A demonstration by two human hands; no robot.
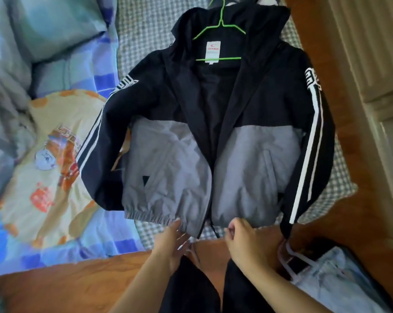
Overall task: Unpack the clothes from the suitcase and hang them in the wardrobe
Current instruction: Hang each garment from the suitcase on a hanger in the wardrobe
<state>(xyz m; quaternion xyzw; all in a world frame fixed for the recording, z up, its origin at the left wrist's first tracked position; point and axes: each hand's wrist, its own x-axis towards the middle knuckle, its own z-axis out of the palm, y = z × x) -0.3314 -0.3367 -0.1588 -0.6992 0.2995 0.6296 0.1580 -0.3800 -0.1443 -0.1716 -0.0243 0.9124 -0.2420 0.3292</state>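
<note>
Along the bed's left side a patterned blue and yellow duvet (44, 177) is seen, w/ grey pillows (32, 30) bunched at the far left corner. A black and grey jacket (204, 141) is spread flat on the checked sheet (141, 30) toward the bed's right side, front unzipped, white stripes down both sleeves, hem at the near edge. A green hanger (220, 30) is set inside the jacket's neck, hook pointing to the far edge. At the hem, the left hand (173, 242) is held w/ fingers nearly straight, tips touching the elastic left of the zip. The right hand (243, 238) is curled at the hem just right of the zip; whether fabric is pinched can't be told. Near the bed's near right corner, light jeans (331, 281) w/ a white hanger (292, 260) are seen on the wood floor (55, 288).
</note>
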